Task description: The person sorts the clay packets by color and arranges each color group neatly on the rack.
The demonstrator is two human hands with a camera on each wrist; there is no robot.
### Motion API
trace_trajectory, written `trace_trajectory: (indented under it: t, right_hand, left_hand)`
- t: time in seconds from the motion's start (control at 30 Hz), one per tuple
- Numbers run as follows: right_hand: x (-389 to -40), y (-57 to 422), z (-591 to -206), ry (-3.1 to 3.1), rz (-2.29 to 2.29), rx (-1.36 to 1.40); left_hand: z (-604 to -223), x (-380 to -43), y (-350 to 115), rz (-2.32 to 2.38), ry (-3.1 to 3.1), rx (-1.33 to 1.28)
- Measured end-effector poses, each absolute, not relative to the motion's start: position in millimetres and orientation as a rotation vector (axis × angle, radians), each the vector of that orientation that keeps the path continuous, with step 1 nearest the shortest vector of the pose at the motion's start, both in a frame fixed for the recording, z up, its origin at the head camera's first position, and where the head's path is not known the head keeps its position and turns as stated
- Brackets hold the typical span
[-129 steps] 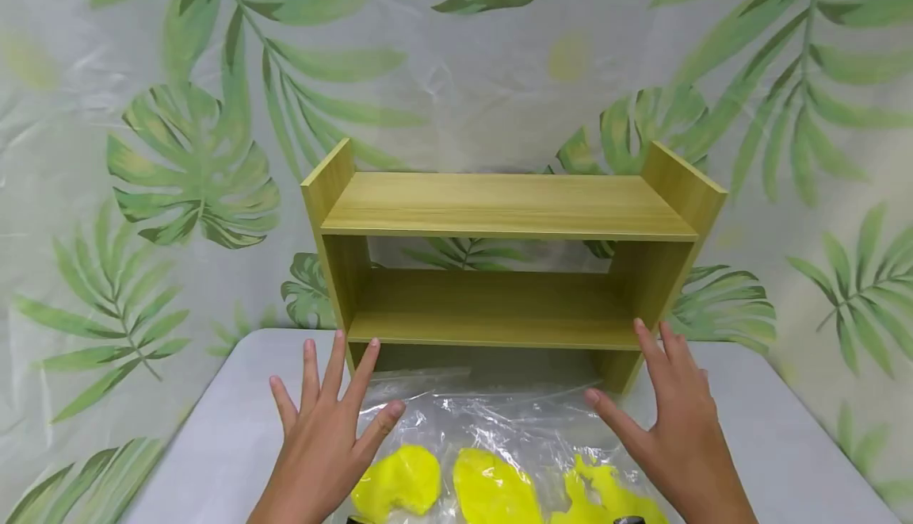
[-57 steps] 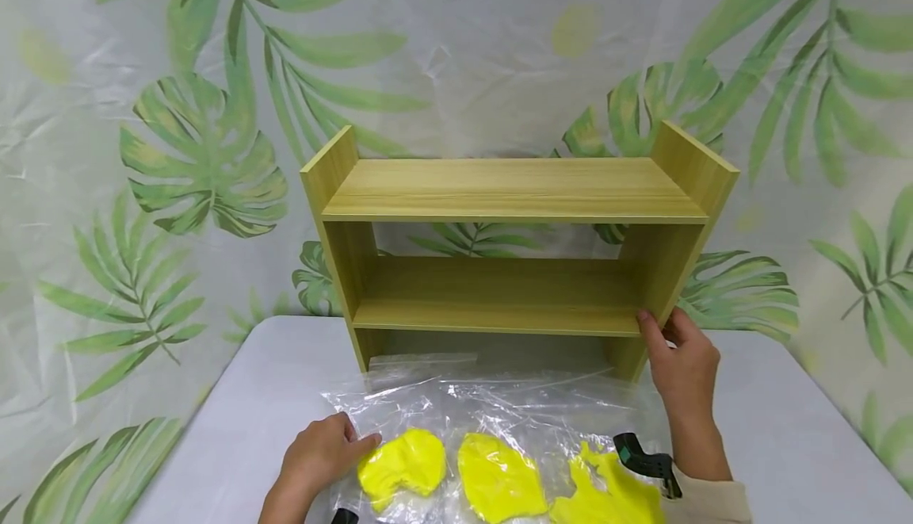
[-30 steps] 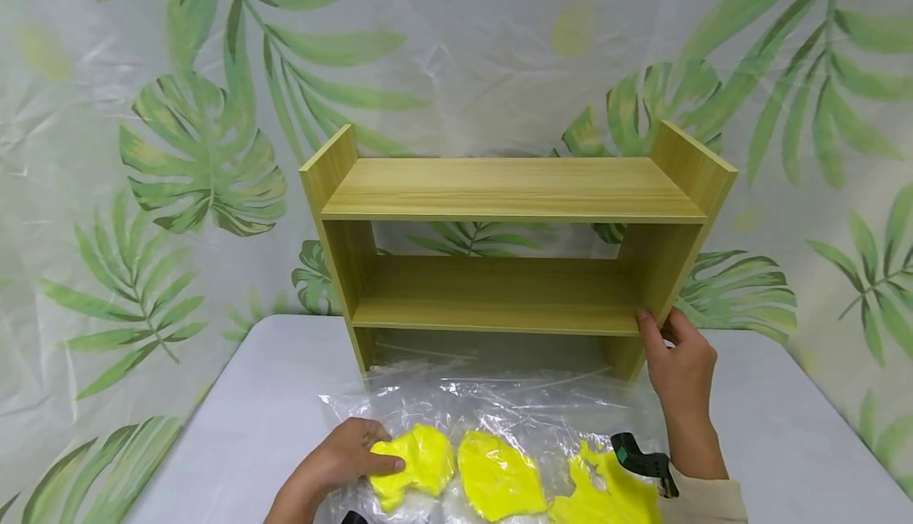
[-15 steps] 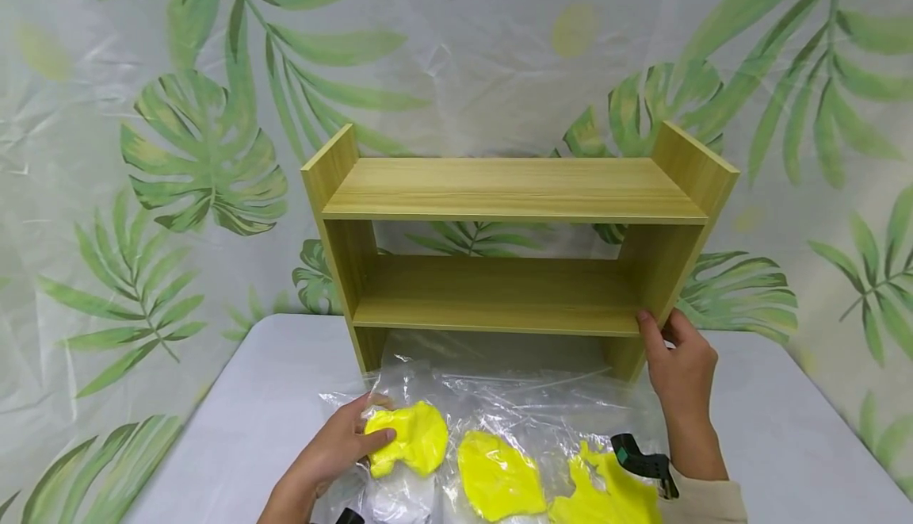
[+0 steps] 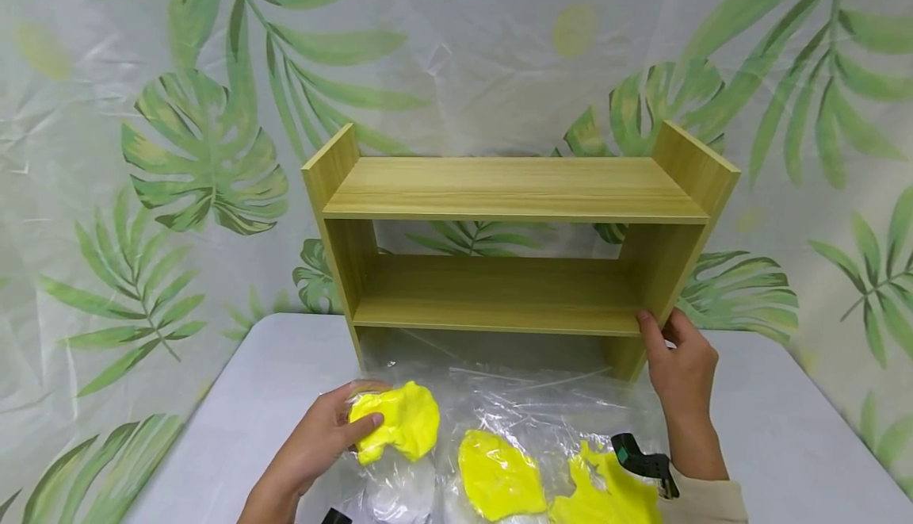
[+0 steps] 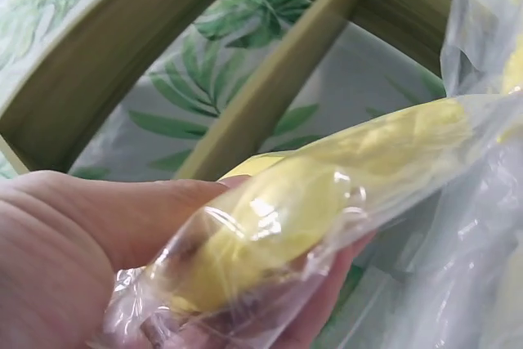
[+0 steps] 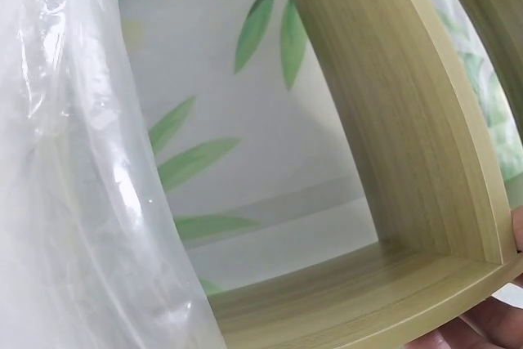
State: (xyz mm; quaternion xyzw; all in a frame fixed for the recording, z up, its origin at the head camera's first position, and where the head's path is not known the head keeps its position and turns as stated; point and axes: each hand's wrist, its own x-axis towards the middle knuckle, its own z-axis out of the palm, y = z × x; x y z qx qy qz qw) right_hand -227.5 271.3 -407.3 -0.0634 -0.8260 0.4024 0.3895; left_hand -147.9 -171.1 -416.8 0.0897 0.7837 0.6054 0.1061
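Note:
My left hand [image 5: 317,433] pinches a soft-looking, irregular bright yellow lump [image 5: 406,421], its thumb in front and the fingers behind. In the left wrist view, clear plastic film [image 6: 327,202] wraps that lump [image 6: 245,259] within the grip. My right hand [image 5: 681,365] grips the right side panel of a small two-tier wooden shelf [image 5: 513,191] near its lower board; the thumb lies by the front edge and the other fingers go behind, partly hidden. Part of this hand [image 7: 490,324] shows at the corner of the right wrist view, beside the panel.
Two more yellow lumps, a middle one [image 5: 499,476] and a right one [image 5: 606,492], lie in clear plastic bags [image 5: 563,397] before the shelf. Under them is a white table [image 5: 785,429]. A leaf-patterned sheet [image 5: 464,88] hangs behind. A black wrist device [image 5: 645,460] is on the right arm.
Both hands were spread open at first. The right hand took hold of the shelf side and stayed there. The left hand took the left yellow lump and raised it toward the shelf.

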Motion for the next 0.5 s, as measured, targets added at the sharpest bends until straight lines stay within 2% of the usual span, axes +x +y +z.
trace_trajectory:
  t: [0.5]
  right_hand:
    - [-228,272,-408,-2.104,1.019,-0.167]
  left_hand:
    - [-381,-126,-160,1.904,2.182,0.332]
